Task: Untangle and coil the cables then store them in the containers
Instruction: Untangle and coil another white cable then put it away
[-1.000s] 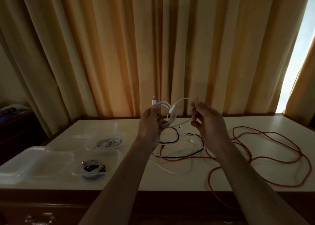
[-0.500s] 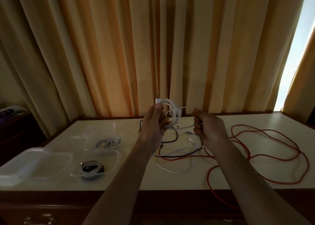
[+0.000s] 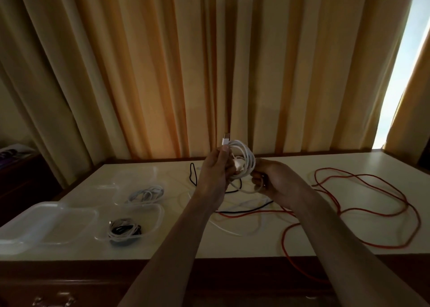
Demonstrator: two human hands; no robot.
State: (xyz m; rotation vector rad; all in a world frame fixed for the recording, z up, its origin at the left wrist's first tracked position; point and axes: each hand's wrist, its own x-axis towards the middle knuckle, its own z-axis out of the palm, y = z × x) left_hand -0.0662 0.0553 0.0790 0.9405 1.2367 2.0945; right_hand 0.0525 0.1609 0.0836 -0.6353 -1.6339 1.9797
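My left hand (image 3: 215,167) grips a coiled white cable (image 3: 244,160) above the middle of the table (image 3: 290,167), its plug end sticking up past my thumb. My right hand (image 3: 275,181) pinches the lower loop of that same coil, fingers curled around it. A long red cable (image 3: 363,190) sprawls toward the table's right edge (one strand drops over the front edge), tangled with a black cable (image 3: 193,174) and loose white ones mid-table. Near the left edge, two clear containers (image 3: 160,213) each hold a coiled cable bundle; lids (image 3: 46,223) lie beside them.
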